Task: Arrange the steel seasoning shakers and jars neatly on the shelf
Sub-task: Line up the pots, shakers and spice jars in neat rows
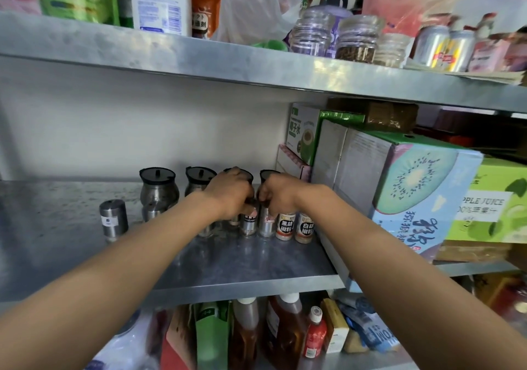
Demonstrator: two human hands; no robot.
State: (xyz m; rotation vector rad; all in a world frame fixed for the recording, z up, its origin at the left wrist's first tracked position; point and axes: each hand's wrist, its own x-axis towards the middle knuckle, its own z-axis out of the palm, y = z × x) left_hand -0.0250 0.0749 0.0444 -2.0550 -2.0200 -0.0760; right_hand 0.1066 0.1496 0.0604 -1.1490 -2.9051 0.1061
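Observation:
On the steel middle shelf (85,250) a back row of steel jars with black lids stands by the wall; the leftmost jar (158,188) and a second jar (196,183) show fully. My left hand (231,193) grips the top of a small labelled shaker (248,224) in the front row. My right hand (278,194) grips the top of the steel shaker (266,225) beside it. To their right stand two pepper bottles (286,227). A lone steel shaker (113,221) sits apart at the left, and another small one (152,211) stands before the leftmost jar.
Stacked juice cartons, the nearest printed with a kiwi (413,187), fill the shelf's right side. The upper shelf (199,56) holds glass jars, cans and bags. Sauce bottles (245,335) and packets stand on the shelf below.

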